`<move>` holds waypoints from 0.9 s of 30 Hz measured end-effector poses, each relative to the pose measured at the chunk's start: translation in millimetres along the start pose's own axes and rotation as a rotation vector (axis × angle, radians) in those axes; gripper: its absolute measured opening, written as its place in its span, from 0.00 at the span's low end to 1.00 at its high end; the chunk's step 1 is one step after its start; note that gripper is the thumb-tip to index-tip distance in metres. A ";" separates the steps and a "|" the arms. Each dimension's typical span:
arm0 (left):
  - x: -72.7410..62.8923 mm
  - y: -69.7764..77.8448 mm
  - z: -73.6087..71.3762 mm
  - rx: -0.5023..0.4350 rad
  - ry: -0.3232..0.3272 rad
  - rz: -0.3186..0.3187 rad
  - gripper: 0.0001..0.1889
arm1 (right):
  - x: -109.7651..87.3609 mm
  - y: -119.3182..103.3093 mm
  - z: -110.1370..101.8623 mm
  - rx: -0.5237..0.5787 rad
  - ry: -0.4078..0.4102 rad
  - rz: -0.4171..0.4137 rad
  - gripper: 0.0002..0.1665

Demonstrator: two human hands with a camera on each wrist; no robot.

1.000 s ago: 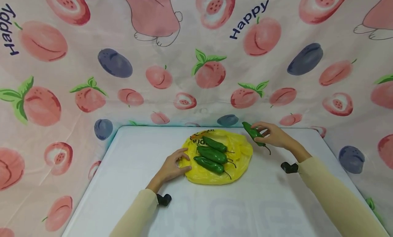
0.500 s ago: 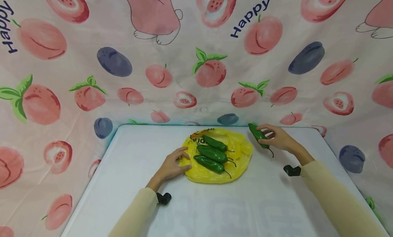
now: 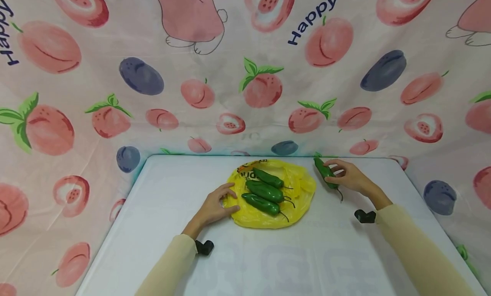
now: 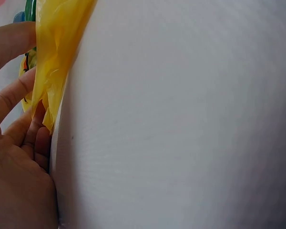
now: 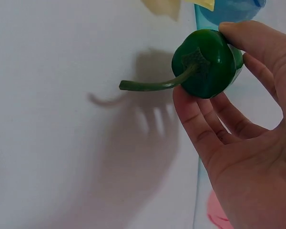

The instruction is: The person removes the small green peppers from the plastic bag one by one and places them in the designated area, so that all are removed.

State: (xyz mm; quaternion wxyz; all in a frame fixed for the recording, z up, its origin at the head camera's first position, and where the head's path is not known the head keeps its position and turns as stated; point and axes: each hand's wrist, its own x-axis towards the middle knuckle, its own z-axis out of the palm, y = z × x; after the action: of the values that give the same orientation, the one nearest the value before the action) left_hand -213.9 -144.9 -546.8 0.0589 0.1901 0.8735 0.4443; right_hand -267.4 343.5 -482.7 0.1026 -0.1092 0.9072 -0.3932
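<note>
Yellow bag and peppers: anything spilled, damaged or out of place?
Nothing stands out; no spill or damage shows. Three green peppers lie side by side within the outline of the yellow bag; the fourth pepper is apart, in the right hand.

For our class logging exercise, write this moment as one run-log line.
right hand: holds green pepper | left hand: touches yellow bag | other peppers: three, side by side

The right grip (image 5: 250,162) pinches a green pepper (image 5: 214,71) with a curved stem (image 5: 155,86).
</note>
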 end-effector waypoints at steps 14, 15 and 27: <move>-0.8 3.5 -0.1 -0.003 -0.007 -0.023 0.16 | 1.2 15.1 6.4 -0.013 0.001 0.050 0.34; -0.8 3.8 -0.2 -0.003 -0.008 -0.024 0.16 | 1.0 15.9 6.6 -0.012 0.000 0.054 0.34; -0.8 2.9 -1.0 0.009 -0.019 -0.017 0.16 | 0.2 20.0 11.0 -0.021 0.000 0.091 0.35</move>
State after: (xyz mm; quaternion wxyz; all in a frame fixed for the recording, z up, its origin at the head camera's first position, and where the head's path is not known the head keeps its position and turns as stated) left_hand -212.6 -144.4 -544.0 0.0702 0.1870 0.8766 0.4379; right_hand -266.9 349.1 -504.8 0.1194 -0.0688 0.9153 -0.3785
